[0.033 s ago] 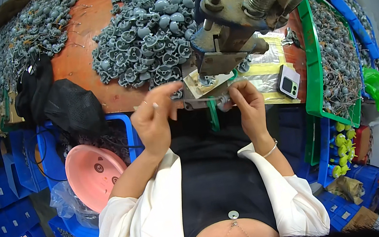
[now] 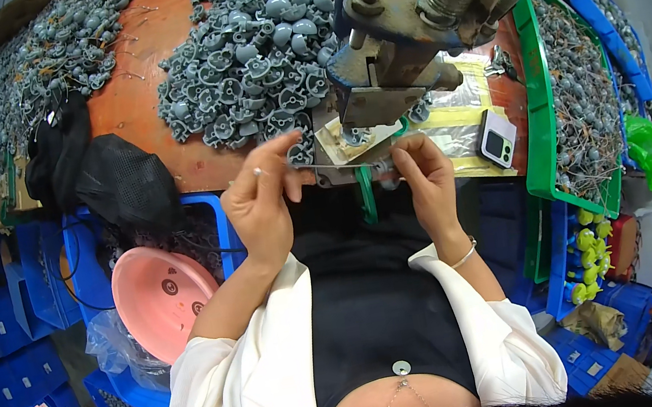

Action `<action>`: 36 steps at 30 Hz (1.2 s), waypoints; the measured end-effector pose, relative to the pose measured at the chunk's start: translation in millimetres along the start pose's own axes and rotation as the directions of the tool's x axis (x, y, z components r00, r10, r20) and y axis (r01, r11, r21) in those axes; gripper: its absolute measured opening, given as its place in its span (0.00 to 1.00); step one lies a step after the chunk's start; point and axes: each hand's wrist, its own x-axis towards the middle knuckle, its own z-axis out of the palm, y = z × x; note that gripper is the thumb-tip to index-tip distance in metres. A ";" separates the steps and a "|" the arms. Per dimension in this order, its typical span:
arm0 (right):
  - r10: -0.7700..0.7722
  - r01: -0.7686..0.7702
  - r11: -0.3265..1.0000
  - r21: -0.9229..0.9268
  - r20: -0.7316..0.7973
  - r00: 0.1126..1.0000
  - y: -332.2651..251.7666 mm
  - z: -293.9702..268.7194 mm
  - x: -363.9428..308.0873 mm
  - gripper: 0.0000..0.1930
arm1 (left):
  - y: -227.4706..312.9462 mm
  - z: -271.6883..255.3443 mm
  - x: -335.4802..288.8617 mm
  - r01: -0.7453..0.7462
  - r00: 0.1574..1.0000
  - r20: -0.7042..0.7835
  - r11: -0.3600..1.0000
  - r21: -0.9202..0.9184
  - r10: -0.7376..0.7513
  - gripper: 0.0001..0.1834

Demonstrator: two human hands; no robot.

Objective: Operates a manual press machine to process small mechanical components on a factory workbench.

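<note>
My left hand (image 2: 264,213) is raised in front of the press, its index finger stretched out and the other fingers curled. From those fingers a thin pale cord (image 2: 337,167) runs taut across to my right hand. My right hand (image 2: 427,173) pinches a small grey plastic part (image 2: 383,170), blurred and partly covered by the fingertips. Just beyond my hands stands the metal press (image 2: 385,66), with a grey piece (image 2: 353,136) on the pale plate under its head. A green strip (image 2: 367,197) hangs from the bench edge between my hands.
Heaped grey half-round shells (image 2: 254,70) lie behind my left hand. On the right are a phone (image 2: 497,142) and a green bin (image 2: 531,111) of wired parts. A pink basin (image 2: 156,303) sits in a blue crate (image 2: 219,220) at left, beside a black mesh bag (image 2: 127,184).
My left hand has shifted slightly left and down, and more of the cord shows between my hands. The small grey part in my right hand has moved slightly.
</note>
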 end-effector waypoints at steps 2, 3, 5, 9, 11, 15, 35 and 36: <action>-0.133 0.146 0.961 -0.236 0.067 0.989 6.1 0.6 2.4 0.03 | -1.4 6.0 -2.5 0.010 0.969 -0.246 0.999 -0.052 -0.023 0.25; -0.157 0.184 0.929 -0.322 0.109 0.982 6.9 0.1 2.7 0.03 | -2.7 8.5 -3.0 -0.087 0.965 -0.230 0.979 0.185 0.129 0.31; -0.179 0.246 0.839 -0.485 0.182 0.967 5.8 -0.4 2.4 0.03 | -3.8 12.0 -6.3 -0.266 0.945 0.058 0.654 0.708 0.322 0.33; -0.074 0.143 0.961 -0.237 0.277 0.958 6.4 5.7 -0.2 0.07 | -12.0 14.7 -12.8 -0.281 0.944 0.328 0.626 0.728 0.042 0.14; -0.113 0.178 0.930 -0.321 0.212 0.971 8.9 8.8 2.7 0.09 | -18.6 14.1 -12.6 -0.162 0.968 0.249 0.687 0.708 -0.029 0.14; -0.267 0.286 0.795 -0.536 0.115 0.957 17.0 12.4 13.6 0.08 | -33.1 11.7 -2.7 -0.007 0.984 0.130 0.701 0.713 -0.123 0.12; -0.185 0.197 0.551 -0.811 0.112 0.976 -51.9 -37.3 68.5 0.09 | -50.0 19.6 16.7 -0.079 0.987 0.146 0.583 0.808 -0.069 0.09; -0.282 0.228 0.545 -0.807 0.080 0.956 -63.9 -44.0 93.2 0.10 | -50.5 20.3 15.4 -0.073 0.989 0.136 0.586 0.807 -0.064 0.09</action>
